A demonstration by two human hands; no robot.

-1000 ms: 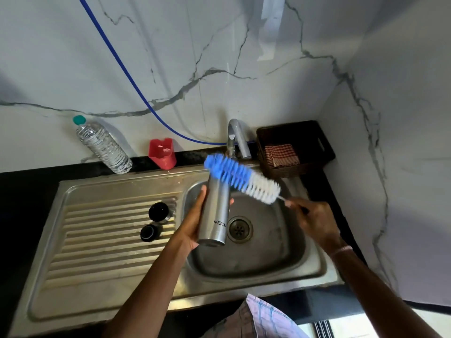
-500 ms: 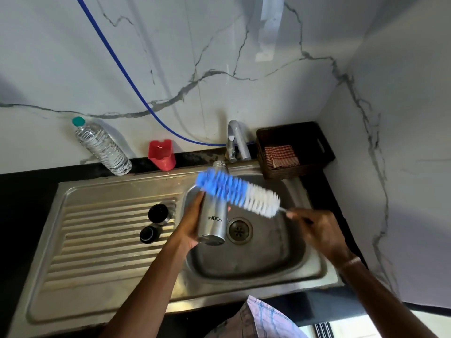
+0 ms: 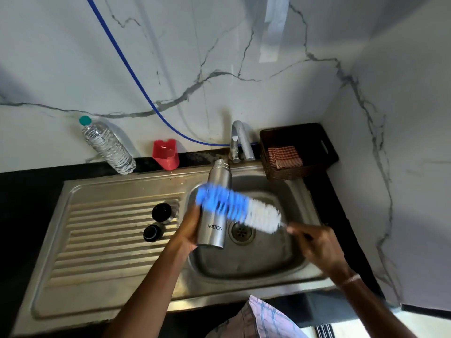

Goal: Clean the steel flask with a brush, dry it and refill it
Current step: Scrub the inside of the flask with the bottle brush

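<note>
The person is standing at a steel sink (image 3: pixel 302 272) and is holding the steel flask (image 3: pixel 211 236) over the basin, close to its 9 o'clock edge. The left hand (image 3: pixel 188 230) is gripping the lower half of the flask from the 9 o'clock side, with the fingers curled behind the body. The flask is standing nearly upright, its open mouth is pointing to 12 o'clock, toward the tap (image 3: pixel 238 140), and the word MILTON is showing on its side. The right hand (image 3: pixel 319 245), at 3 o'clock from the flask, is clamping the thin handle of the bottle brush (image 3: pixel 240 208). The brush is crossing the outside of the flask, with its blue end reaching to 9 o'clock and its white part lying toward 4 o'clock. The bristles are appearing blurred. The two hands are apart, and the drain hole is showing between them. On the ribbed drainboard (image 3: pixel 109 242), at 9 o'clock from the flask, a black cap (image 3: pixel 161 212) and a second black cap (image 3: pixel 151 233) are lying just beside each other. At 10 o'clock a plastic water bottle (image 3: pixel 107 147) is leaning against the marble wall (image 3: pixel 61 69), and a red holder (image 3: pixel 166 154) is standing at 11 o'clock. At 1 o'clock a dark basket (image 3: pixel 324 147) is holding a red checked cloth (image 3: pixel 284 157). A blue hose (image 3: pixel 127 67) is running down the wall to the tap.
</note>
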